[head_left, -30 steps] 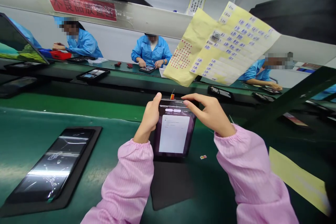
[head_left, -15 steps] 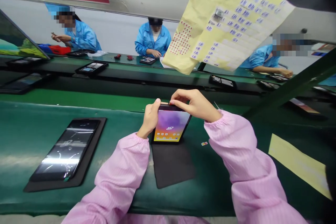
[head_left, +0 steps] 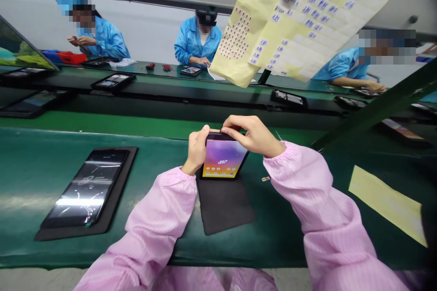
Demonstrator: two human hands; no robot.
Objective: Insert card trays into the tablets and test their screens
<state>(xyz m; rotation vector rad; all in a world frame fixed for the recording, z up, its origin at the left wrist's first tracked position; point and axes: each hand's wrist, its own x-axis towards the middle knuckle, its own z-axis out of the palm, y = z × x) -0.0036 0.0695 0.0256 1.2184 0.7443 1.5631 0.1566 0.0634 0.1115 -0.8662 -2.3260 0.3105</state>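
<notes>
A tablet (head_left: 222, 162) with a lit purple-to-orange home screen stands tilted up, its lower edge at the far end of a dark grey mat (head_left: 225, 209). Wrapped round its upper left side is my left hand (head_left: 197, 149), thumb on the edge. My right hand (head_left: 254, 136) is closed in a pinch at the tablet's top edge; whatever is between the fingertips is too small to make out. A small white card with a red and yellow mark (head_left: 265, 178) lies on the green table by my right sleeve.
To the left, a second tablet (head_left: 87, 188) with a dark screen lies on another mat (head_left: 118, 204). A yellow paper strip (head_left: 387, 204) is at the right. Yellow label sheets (head_left: 307, 22) hang ahead. Beyond, devices in black trays (head_left: 114, 81) sit along the line, where people in blue work.
The view has tipped slightly downward, so the background sits higher. Both hands keep their places on the tablet, with hardly any visible shift of the fingers.
</notes>
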